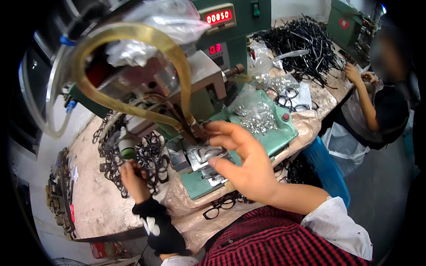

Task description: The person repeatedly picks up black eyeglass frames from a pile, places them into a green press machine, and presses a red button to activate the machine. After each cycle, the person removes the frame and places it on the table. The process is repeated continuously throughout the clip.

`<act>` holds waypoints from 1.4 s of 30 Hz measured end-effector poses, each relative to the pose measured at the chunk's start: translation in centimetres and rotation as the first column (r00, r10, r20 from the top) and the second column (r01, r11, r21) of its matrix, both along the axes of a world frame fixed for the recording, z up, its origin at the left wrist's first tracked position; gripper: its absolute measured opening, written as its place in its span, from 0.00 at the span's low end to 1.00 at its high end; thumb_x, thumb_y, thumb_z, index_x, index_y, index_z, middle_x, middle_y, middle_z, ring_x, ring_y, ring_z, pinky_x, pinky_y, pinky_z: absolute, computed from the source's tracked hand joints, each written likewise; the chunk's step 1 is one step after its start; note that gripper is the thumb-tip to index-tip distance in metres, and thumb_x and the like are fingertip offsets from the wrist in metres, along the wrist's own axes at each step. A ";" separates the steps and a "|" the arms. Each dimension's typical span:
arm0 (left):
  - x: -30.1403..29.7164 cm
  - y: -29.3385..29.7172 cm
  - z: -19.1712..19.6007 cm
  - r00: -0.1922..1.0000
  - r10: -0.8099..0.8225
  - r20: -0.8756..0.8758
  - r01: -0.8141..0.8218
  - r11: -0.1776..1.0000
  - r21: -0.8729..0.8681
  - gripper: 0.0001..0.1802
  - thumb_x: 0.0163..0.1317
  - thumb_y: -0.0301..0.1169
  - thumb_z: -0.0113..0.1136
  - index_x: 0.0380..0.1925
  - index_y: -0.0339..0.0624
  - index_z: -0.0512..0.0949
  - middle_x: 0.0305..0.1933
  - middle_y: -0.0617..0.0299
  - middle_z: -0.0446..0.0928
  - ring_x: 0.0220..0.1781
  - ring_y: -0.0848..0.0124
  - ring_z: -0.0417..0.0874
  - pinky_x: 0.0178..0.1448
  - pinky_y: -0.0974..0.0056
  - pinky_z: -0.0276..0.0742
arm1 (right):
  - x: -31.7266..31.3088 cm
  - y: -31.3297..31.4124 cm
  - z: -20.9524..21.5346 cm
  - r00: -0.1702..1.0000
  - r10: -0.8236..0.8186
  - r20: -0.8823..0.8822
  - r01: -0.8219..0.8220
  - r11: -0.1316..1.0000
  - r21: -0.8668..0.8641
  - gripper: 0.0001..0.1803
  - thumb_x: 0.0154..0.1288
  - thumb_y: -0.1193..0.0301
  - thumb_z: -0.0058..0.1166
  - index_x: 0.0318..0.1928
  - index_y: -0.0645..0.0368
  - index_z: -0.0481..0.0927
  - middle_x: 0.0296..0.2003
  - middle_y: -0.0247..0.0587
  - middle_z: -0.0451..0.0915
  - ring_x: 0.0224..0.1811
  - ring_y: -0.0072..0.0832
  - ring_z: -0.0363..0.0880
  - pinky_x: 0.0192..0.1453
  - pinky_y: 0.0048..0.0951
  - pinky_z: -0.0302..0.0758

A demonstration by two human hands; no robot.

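Observation:
My right hand (248, 166) is at the metal fixture (206, 157) on the green machine base (199, 185). Its thumb and fingers are apart, with nothing visible between them. My left hand (134, 181) is at the near side of a pile of black eyeglass frames (153, 153). The fingers there are curled; what they hold, if anything, I cannot make out. Just above it hangs a white cylinder with a green end (128, 150). Another dark eyeglass frame (219, 208) lies at the table's front edge, below the machine base.
A yellowish hose (133, 33) loops over the machine. Small metal parts (257, 119) lie in plastic on the green base's right side. Behind is a heap of black strips (301, 46). A blue crate (330, 170) stands at right; a co-worker's hand (353, 74) is beyond.

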State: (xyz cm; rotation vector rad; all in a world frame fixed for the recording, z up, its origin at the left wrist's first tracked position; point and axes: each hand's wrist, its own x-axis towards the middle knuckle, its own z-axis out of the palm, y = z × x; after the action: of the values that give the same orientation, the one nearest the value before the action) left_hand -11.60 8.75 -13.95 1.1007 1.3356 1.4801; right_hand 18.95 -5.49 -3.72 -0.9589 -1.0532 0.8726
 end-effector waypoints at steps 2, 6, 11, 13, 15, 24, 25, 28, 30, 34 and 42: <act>6.0 -5.0 5.7 0.980 -0.032 0.199 -0.028 0.956 0.293 0.08 0.76 0.34 0.53 0.43 0.41 0.73 0.40 0.57 0.79 0.36 0.70 0.80 0.40 0.68 0.78 | 2.0 -1.5 0.3 0.974 0.050 0.221 -0.055 0.998 0.020 0.29 0.62 0.78 0.57 0.65 0.62 0.71 0.56 0.51 0.80 0.57 0.36 0.81 0.63 0.34 0.74; 9.6 -11.5 9.6 0.834 0.041 -0.550 0.430 0.576 0.695 0.04 0.65 0.22 0.57 0.39 0.35 0.76 0.43 0.48 0.81 0.43 0.55 0.85 0.49 0.57 0.85 | 8.3 -0.6 -4.7 0.802 -0.211 0.559 0.317 0.943 -0.098 0.17 0.62 0.75 0.57 0.52 0.61 0.83 0.46 0.50 0.86 0.52 0.42 0.85 0.59 0.37 0.78; 14.2 -11.0 10.9 0.507 0.021 -0.862 0.855 0.116 0.506 0.13 0.45 0.17 0.68 0.33 0.34 0.79 0.46 0.49 0.82 0.48 0.55 0.86 0.49 0.56 0.89 | 9.4 -1.0 -8.2 0.706 -0.237 0.667 0.428 0.894 -0.135 0.14 0.63 0.73 0.57 0.49 0.61 0.83 0.39 0.50 0.87 0.44 0.39 0.87 0.51 0.34 0.80; 14.8 -10.7 10.0 0.526 0.094 -0.845 0.840 0.097 0.533 0.14 0.46 0.17 0.71 0.34 0.35 0.78 0.44 0.50 0.83 0.45 0.52 0.87 0.48 0.52 0.89 | 10.2 -0.2 -7.7 0.778 -0.269 0.568 0.433 0.885 -0.172 0.14 0.64 0.73 0.57 0.49 0.60 0.84 0.38 0.49 0.87 0.43 0.38 0.87 0.51 0.33 0.79; 15.0 -10.7 10.2 0.521 0.088 -0.849 0.843 0.101 0.528 0.14 0.46 0.17 0.70 0.34 0.35 0.79 0.44 0.50 0.83 0.45 0.52 0.87 0.47 0.53 0.89 | 11.3 0.4 -7.0 0.730 -0.435 0.527 0.503 0.864 0.017 0.12 0.66 0.75 0.55 0.49 0.61 0.83 0.39 0.46 0.87 0.43 0.34 0.87 0.50 0.30 0.78; 15.6 -10.9 9.3 0.561 0.082 -0.824 0.807 0.171 0.566 0.10 0.47 0.20 0.70 0.31 0.40 0.81 0.42 0.55 0.84 0.43 0.59 0.88 0.46 0.61 0.89 | 11.6 -1.5 -9.8 0.496 -0.383 0.779 0.526 0.846 0.081 0.05 0.55 0.74 0.64 0.32 0.61 0.83 0.33 0.43 0.82 0.41 0.42 0.80 0.49 0.39 0.75; 15.3 -11.1 9.4 0.546 0.065 -0.835 0.816 0.184 0.548 0.10 0.47 0.20 0.70 0.32 0.39 0.81 0.44 0.53 0.84 0.46 0.57 0.88 0.49 0.56 0.88 | 10.9 -1.3 -9.5 0.495 -0.344 0.798 0.530 0.847 0.036 0.05 0.53 0.73 0.66 0.32 0.59 0.84 0.35 0.44 0.80 0.45 0.45 0.77 0.52 0.42 0.72; 14.7 -11.5 8.5 0.588 -0.042 -0.808 0.796 0.209 0.568 0.11 0.49 0.21 0.70 0.34 0.37 0.81 0.46 0.49 0.84 0.49 0.52 0.87 0.54 0.50 0.86 | 10.0 -0.2 -9.3 0.350 -0.342 0.872 0.525 0.843 0.120 0.05 0.53 0.73 0.66 0.32 0.58 0.85 0.36 0.45 0.79 0.46 0.45 0.76 0.53 0.43 0.72; 14.1 -13.0 7.8 0.600 -0.136 -0.788 0.783 0.298 0.545 0.17 0.49 0.25 0.72 0.42 0.37 0.83 0.53 0.46 0.82 0.54 0.48 0.86 0.64 0.42 0.77 | 9.6 0.7 -9.8 0.276 -0.366 0.889 0.512 0.839 0.186 0.05 0.50 0.74 0.65 0.30 0.59 0.84 0.37 0.46 0.79 0.46 0.46 0.75 0.53 0.44 0.72; 10.0 -18.2 6.8 0.551 0.189 -0.813 0.651 0.512 0.560 0.18 0.51 0.28 0.71 0.44 0.48 0.85 0.55 0.51 0.82 0.54 0.53 0.86 0.69 0.40 0.71 | 9.2 -0.3 -10.1 0.357 -0.463 0.811 0.621 0.767 0.165 0.04 0.55 0.75 0.62 0.33 0.60 0.82 0.31 0.47 0.83 0.37 0.43 0.82 0.44 0.41 0.78; 3.6 -8.5 10.7 0.517 0.460 -0.721 0.061 0.821 0.568 0.06 0.66 0.25 0.60 0.41 0.35 0.80 0.54 0.51 0.77 0.58 0.54 0.76 0.62 0.53 0.70 | 9.6 0.6 -7.3 0.611 -0.519 0.598 0.545 0.824 0.158 0.08 0.58 0.73 0.63 0.39 0.58 0.87 0.37 0.45 0.85 0.42 0.43 0.83 0.50 0.39 0.77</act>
State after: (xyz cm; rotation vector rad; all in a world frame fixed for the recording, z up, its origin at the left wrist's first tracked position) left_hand -8.00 0.30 -3.27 2.3304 1.7819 1.5957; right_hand 28.55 -4.87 -10.99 -1.5588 -1.1923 0.0445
